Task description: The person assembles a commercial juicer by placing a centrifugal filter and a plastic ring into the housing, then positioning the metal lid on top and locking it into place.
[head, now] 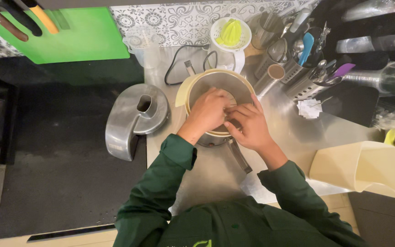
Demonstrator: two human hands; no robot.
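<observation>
Head view: steel counter carries the juicer bowl, round, cream-rimmed, opening facing straight up, spout toward the left. Both hands cover its centre, so whatever they work on inside is mostly hidden. Steel lid lies left of the bowl, chute up, partly on the dark hob. Cream jug sits near right, cut by the frame edge. Left hand reaches down in, fingers curled; right hand pinches at the rim beside it. Grip contents can't be told.
</observation>
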